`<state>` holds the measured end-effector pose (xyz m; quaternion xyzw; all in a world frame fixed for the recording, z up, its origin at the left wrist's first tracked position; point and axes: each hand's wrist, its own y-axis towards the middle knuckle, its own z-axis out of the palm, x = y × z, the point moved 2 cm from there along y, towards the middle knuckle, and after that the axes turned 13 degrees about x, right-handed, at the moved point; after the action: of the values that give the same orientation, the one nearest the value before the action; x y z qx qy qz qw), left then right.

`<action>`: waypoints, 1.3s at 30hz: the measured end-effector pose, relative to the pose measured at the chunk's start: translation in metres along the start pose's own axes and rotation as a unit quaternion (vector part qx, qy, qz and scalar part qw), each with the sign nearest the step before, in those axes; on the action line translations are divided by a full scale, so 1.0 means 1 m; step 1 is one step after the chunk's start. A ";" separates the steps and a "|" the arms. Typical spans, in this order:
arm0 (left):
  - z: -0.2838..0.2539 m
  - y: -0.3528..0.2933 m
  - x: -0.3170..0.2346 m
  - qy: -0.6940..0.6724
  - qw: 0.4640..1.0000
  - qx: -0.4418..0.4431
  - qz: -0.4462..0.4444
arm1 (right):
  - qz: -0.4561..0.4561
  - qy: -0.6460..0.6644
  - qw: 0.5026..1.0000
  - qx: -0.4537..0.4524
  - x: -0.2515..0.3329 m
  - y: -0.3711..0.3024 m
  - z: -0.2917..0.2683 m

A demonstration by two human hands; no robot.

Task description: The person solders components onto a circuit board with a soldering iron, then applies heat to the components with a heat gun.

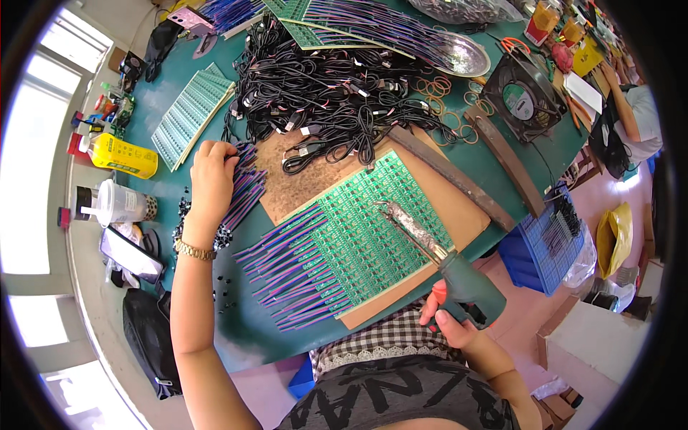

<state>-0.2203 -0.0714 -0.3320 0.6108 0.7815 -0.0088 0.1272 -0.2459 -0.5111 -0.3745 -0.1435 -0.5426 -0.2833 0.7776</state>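
My right hand [457, 328] grips a dark green soldering gun [473, 285] with a red trigger. Its foil-wrapped front [416, 228] points up and left over a green circuit-board panel [373, 233], which lies tilted on cardboard. Rows of purple, blue and black wires [290, 276] stick out from the panel's left side. My left hand [211, 179], with a gold watch at the wrist, is at the upper end of a loose wire bundle [247, 186]. Its fingers are curled together, and whatever they pinch is hidden.
Black cables [315, 86] are heaped behind the panel, with rubber bands [437, 89] beside them. Two dark bars [505, 161] and a fan [523, 97] lie to the right. More boards [192, 115], a yellow bottle [127, 155] and a drink cup [122, 203] stand left. Small black parts [223, 236] are near my left wrist.
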 end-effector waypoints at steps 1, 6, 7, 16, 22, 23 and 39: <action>-0.001 0.000 0.000 -0.006 1.000 0.007 0.000 | 0.001 0.000 1.000 0.002 -0.002 -0.002 -0.001; -0.003 0.003 -0.007 0.045 0.999 0.002 -0.005 | 0.063 -0.038 0.997 0.002 -0.001 -0.005 -0.002; -0.005 0.001 -0.006 0.036 0.999 -0.030 -0.011 | 0.062 -0.037 0.997 0.002 -0.001 -0.005 -0.003; -0.027 -0.040 -0.085 -0.220 0.974 0.011 -0.046 | 0.016 -0.195 0.975 0.104 0.013 0.025 -0.009; -0.012 -0.066 -0.129 -0.295 0.952 0.082 0.013 | 0.021 -0.043 0.997 0.061 0.026 0.034 0.002; -0.006 -0.069 -0.130 -0.291 0.952 0.086 0.025 | 0.034 -0.037 0.997 0.064 0.025 0.035 0.003; 0.013 -0.077 -0.126 -0.246 0.966 0.073 0.030 | 0.170 -0.312 0.929 0.101 0.016 0.026 0.009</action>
<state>-0.2634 -0.2127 -0.3290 0.6208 0.7043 -0.2121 0.2713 -0.2332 -0.4904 -0.3544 -0.2351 -0.7510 -0.0315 0.6162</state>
